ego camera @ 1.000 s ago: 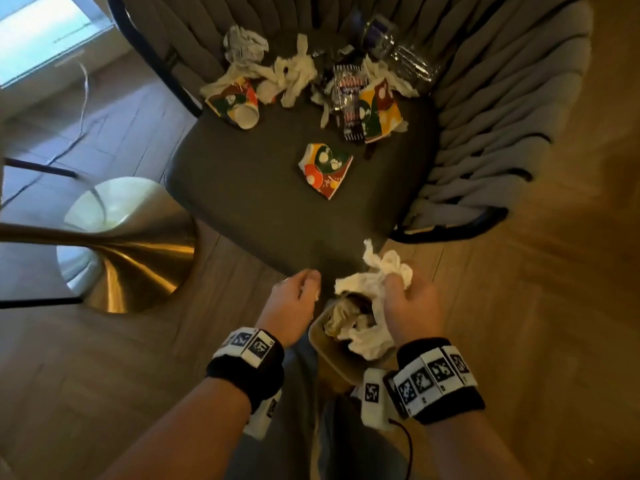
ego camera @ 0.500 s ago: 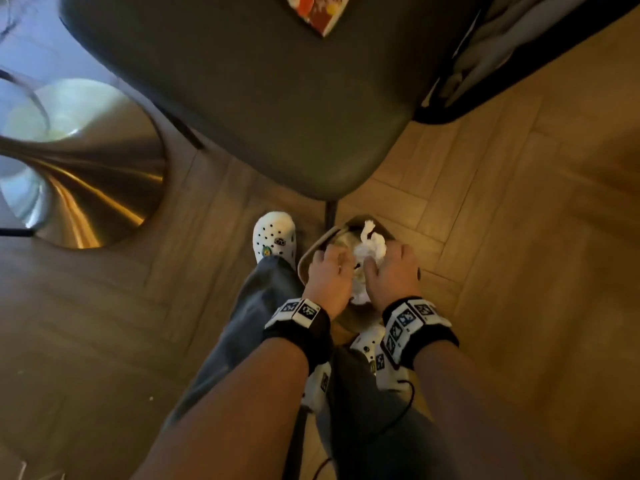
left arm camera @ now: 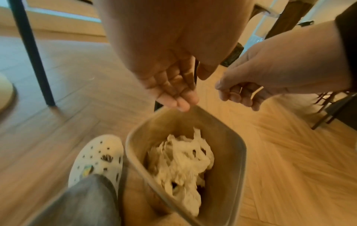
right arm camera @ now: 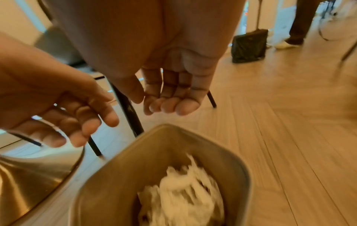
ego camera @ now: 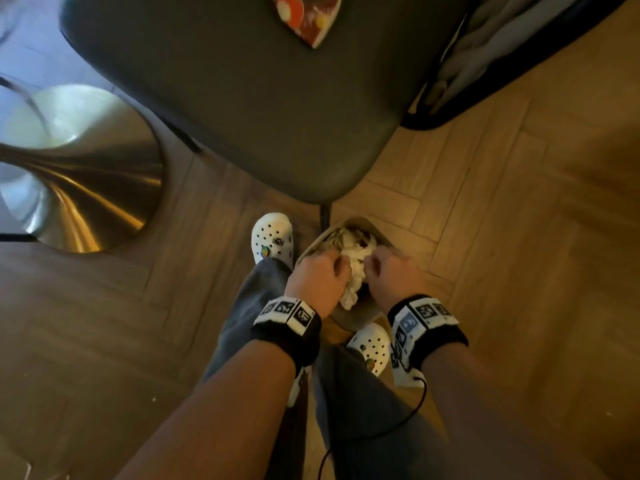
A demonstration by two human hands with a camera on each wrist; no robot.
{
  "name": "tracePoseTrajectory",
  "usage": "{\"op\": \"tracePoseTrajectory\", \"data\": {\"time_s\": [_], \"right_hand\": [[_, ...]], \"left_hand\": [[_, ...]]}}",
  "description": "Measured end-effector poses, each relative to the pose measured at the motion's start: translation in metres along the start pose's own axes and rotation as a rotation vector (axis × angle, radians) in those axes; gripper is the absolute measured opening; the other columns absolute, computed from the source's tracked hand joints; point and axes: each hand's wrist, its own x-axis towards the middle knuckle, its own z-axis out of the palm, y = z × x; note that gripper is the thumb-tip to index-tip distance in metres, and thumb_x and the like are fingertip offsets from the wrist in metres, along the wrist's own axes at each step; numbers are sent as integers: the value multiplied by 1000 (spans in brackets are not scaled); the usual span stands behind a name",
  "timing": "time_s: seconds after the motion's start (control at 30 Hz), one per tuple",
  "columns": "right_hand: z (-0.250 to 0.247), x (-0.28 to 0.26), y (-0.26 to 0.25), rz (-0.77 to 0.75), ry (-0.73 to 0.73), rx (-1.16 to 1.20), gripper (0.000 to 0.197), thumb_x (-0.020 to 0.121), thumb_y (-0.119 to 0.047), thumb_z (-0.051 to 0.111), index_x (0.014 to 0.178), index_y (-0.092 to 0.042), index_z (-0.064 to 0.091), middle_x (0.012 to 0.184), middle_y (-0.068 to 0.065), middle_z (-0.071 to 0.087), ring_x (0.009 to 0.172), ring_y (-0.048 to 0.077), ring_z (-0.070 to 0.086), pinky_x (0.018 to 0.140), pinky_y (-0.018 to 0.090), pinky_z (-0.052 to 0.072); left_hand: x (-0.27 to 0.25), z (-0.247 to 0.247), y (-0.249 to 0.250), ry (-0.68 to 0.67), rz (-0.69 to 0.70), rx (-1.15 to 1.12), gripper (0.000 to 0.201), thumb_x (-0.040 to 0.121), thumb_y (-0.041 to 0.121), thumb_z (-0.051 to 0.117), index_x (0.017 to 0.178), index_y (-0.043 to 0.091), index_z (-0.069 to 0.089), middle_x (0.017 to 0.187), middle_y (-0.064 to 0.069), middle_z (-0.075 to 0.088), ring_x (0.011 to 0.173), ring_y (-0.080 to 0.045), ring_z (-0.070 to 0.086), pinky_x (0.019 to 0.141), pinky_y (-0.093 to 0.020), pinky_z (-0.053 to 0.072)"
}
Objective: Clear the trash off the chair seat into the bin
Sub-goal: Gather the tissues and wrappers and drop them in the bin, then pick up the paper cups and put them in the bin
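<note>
On the wooden floor at far left stood a brass stool base (ego camera: pixel 86 188). Beside the white clog (ego camera: pixel 272 237), the left hand (ego camera: pixel 317 282) hung over the bin (ego camera: pixel 353 318), fingers loosely extended and empty. The white tissue wad (ego camera: pixel 355 271) lay inside the bin. The right hand (ego camera: pixel 394 275) hovered likewise, relaxed, holding nothing. A colourful wrapper (ego camera: pixel 308 15) lay on the chair seat (ego camera: pixel 259 109) above.

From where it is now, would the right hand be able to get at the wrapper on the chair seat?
Probably yes. The right hand hangs empty over the bin, and the wrapper lies on the seat with bare seat before it; it would need a long reach forward.
</note>
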Motion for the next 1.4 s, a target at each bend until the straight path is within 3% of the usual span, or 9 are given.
{"op": "tracePoseTrajectory", "data": {"time_s": [0.17, 0.3, 0.47, 0.53, 0.63, 0.8, 1.0, 1.2, 1.4], "right_hand": [[-80, -10, -61, -145, 35, -44, 29, 98, -39, 38, 102, -20, 59, 96, 4, 60, 82, 24, 60, 73, 41, 52], [-156, 11, -125, -256, 139, -19, 17, 98, -36, 41, 86, -27, 48, 82, -7, 45, 72, 11, 46, 60, 21, 35], [-221, 82, -193, -267, 271, -74, 18, 95, -35, 47, 104, -21, 57, 102, 0, 54, 96, 18, 53, 77, 29, 46], [-227, 117, -213, -251, 246, -93, 30, 94, -35, 51, 120, -22, 53, 124, 4, 48, 115, 23, 46, 92, 36, 46], [-222, 159, -236, -225, 188, -129, 54, 90, -41, 57, 138, -23, 39, 145, 8, 34, 132, 29, 33, 103, 45, 39], [-204, 181, -243, -25, 101, -144, 84, 82, -47, 67, 148, -21, 23, 142, 8, 36, 131, 30, 34, 107, 46, 35], [-211, 162, -224, 16, 18, 163, 44, 85, -33, 70, 123, -22, 50, 123, -1, 56, 116, 19, 53, 97, 37, 45], [-258, 162, -210, 46, 180, 294, 35, 85, -36, 69, 116, -23, 57, 114, -2, 65, 107, 17, 60, 90, 38, 51], [-264, 147, -214, 39, 145, 361, 33, 87, -41, 64, 111, -21, 55, 102, -5, 63, 94, 10, 56, 79, 29, 45]], "left_hand": [[-26, -93, 46, 133, 121, 63, 29, 102, 44, 45, 92, 22, 61, 85, 3, 64, 75, -15, 61, 69, -35, 53], [-17, -178, 66, 252, 188, 35, 26, 102, 44, 45, 91, 26, 61, 85, 9, 60, 73, -6, 58, 69, -30, 54], [31, -273, 79, 367, 199, -10, 25, 101, 43, 47, 124, 36, 52, 108, 17, 57, 82, 4, 59, 71, -12, 48], [57, -303, 81, 428, 195, -3, 33, 100, 41, 48, 132, 35, 47, 114, 13, 54, 86, 1, 58, 75, -15, 49], [103, -346, 83, 551, 177, 22, 40, 100, 35, 52, 139, 29, 45, 126, 4, 49, 113, -8, 50, 92, -23, 43], [182, -408, 84, 730, -62, -107, 46, 103, 31, 48, 147, 22, 40, 149, -12, 37, 137, -29, 39, 108, -40, 38], [227, -412, 78, 472, -214, 35, 89, 87, 65, 61, 154, 19, 24, 157, -17, 22, 144, -42, 23, 114, -56, 34], [210, -390, 86, 549, -241, -1, 94, 72, 56, 81, 142, 15, 33, 148, -18, 24, 138, -41, 25, 112, -54, 33], [172, -364, 76, 565, -89, -82, 78, 68, 49, 86, 127, 18, 46, 138, -8, 30, 125, -26, 43, 106, -39, 42]]}}
